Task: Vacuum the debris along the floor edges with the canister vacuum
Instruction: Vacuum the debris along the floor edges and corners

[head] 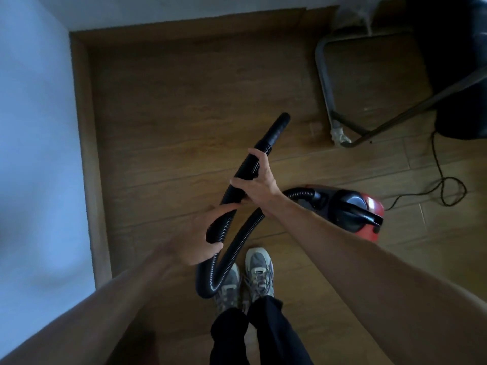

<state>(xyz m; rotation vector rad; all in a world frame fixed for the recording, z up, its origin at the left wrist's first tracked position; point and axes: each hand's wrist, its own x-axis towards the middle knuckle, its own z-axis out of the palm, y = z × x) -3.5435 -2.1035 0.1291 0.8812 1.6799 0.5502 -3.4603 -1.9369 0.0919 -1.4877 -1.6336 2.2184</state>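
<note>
A red and black canister vacuum sits on the wooden floor to the right of my feet. Its black ribbed hose loops down past my shoes and rises between my hands. My right hand grips the hose just below the smooth black nozzle, which points up and away, off the floor. My left hand is closed around the hose lower down. No debris is visible along the edges at this size.
Wooden skirting runs along the pale wall on the left and along the far wall. A metal chair frame and a dark seat stand at the upper right. The vacuum's power cord curls over the floor at the right. My shoes are under the hose.
</note>
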